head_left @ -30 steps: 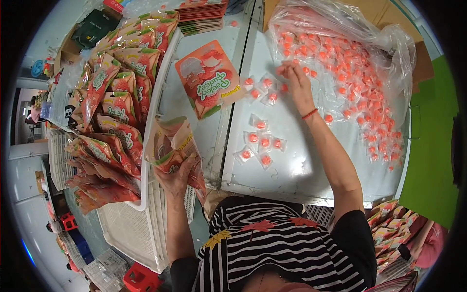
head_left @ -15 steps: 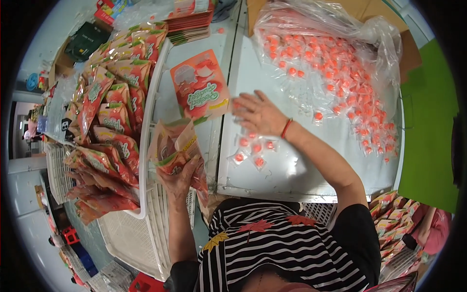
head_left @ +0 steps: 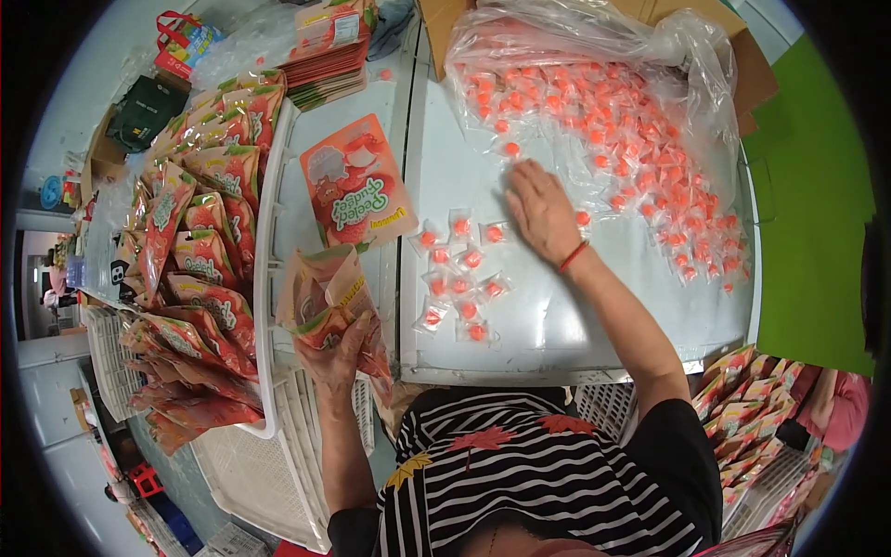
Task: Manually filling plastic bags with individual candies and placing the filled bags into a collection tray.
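My left hand (head_left: 336, 353) is closed round a pink and green candy pouch (head_left: 327, 286), its open mouth facing up. My right hand (head_left: 545, 215) lies palm down over the white tabletop, fingers stretched toward the far side; what is beneath the palm is hidden. One wrapped red candy (head_left: 511, 148) is just beyond its fingertips, and another candy (head_left: 583, 218) lies beside its right edge. Left of this hand is a loose group of several clear-wrapped red candies (head_left: 459, 285). A flat pink pouch (head_left: 358, 183) rests on the table beyond my left hand.
A big heap of wrapped candies (head_left: 640, 153) spills from a clear plastic bag (head_left: 594, 37) in a cardboard box (head_left: 756, 79). A white crate (head_left: 275, 223) of filled pouches stands at left. Stacked flat pouches (head_left: 325, 70) lie at the far left. Another person (head_left: 840, 408) is at lower right.
My right hand has moved right and away from me, toward the heap. More candies now lie in the near group. My left hand still holds the pouch. The whole view has shifted slightly.
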A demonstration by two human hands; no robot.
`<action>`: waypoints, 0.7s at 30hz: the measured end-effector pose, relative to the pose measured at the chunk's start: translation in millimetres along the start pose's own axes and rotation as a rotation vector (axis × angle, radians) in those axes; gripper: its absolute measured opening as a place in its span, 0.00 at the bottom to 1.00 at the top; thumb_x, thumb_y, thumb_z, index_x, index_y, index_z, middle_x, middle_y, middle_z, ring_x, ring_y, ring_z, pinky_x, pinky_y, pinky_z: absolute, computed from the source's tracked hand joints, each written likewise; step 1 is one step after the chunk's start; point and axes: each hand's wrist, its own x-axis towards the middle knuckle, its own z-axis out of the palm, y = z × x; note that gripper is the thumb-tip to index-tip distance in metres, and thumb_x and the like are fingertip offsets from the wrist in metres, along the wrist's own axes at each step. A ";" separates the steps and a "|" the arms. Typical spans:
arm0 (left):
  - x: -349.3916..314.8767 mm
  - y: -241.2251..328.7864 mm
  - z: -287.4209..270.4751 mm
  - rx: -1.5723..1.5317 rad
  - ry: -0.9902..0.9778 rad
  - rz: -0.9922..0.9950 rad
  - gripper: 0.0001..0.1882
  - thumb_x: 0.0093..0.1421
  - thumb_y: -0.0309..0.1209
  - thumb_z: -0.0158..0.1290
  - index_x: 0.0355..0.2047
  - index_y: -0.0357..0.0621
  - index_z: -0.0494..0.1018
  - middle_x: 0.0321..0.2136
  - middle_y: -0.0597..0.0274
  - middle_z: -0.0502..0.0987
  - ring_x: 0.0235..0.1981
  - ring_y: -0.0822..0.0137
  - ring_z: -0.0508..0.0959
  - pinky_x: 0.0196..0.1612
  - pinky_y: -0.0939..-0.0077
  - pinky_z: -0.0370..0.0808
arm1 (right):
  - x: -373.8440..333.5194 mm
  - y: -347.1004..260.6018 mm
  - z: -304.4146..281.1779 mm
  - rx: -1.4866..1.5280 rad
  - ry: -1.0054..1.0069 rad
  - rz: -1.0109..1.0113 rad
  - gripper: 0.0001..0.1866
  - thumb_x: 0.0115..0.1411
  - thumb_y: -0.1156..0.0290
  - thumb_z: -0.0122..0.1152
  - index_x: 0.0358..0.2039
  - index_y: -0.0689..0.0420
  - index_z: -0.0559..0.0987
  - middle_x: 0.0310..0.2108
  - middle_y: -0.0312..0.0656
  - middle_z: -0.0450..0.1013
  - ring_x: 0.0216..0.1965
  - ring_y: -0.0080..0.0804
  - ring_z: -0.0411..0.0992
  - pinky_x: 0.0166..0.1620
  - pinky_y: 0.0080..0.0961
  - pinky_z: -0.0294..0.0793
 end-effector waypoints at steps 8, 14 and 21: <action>3.1 -10.9 5.7 0.040 0.051 0.072 0.19 0.43 0.25 0.66 0.35 0.34 0.72 0.28 0.64 0.75 0.28 0.73 0.73 0.35 0.80 0.72 | -10.3 -99.8 7.4 0.226 -0.092 0.076 0.29 0.52 0.57 0.60 0.51 0.58 0.68 0.55 0.53 0.60 0.57 0.54 0.58 0.56 0.53 0.57; -3.1 -1.6 4.1 0.022 0.034 0.046 0.18 0.43 0.24 0.65 0.35 0.35 0.70 0.29 0.64 0.73 0.29 0.73 0.72 0.36 0.80 0.70 | -6.4 -63.9 5.1 0.029 0.010 -0.019 0.26 0.56 0.58 0.57 0.52 0.57 0.69 0.55 0.51 0.61 0.59 0.53 0.56 0.58 0.53 0.55; -4.6 -8.8 8.0 -0.019 0.105 0.023 0.21 0.43 0.27 0.67 0.35 0.37 0.70 0.29 0.63 0.73 0.28 0.72 0.72 0.36 0.80 0.70 | -19.7 76.1 -53.7 -0.342 0.135 0.441 0.24 0.62 0.62 0.50 0.55 0.62 0.67 0.57 0.55 0.60 0.60 0.54 0.56 0.60 0.47 0.55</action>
